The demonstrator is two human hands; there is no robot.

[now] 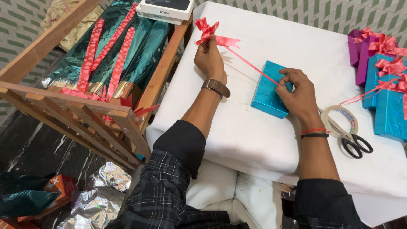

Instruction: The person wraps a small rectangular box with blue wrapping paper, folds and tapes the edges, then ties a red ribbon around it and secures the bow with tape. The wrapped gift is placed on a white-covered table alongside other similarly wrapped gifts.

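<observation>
- Red ribbon (250,64) runs tight between both hands.
- Left hand (209,59) has its grip pinched shut on the bow (206,29), held up above the table (271,140).
- Right hand (299,95) pinches the ribbon's other end over the blue box (265,95).
- Best to pull slowly and keep the ribbon straight, so the bow puffs evenly.
- Scissors (352,140) and tape (341,118) lie just beside.

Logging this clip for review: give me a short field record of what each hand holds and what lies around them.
left hand: raised, pinching a red ribbon bow
right hand: pinching the ribbon strand over a blue wrapped box
ribbon state: stretched taut between the hands
surface: white-covered table
near right hand: tape roll, scissors
far right: wrapped boxes with bows
left side: wooden rack with teal foil rolls
</observation>
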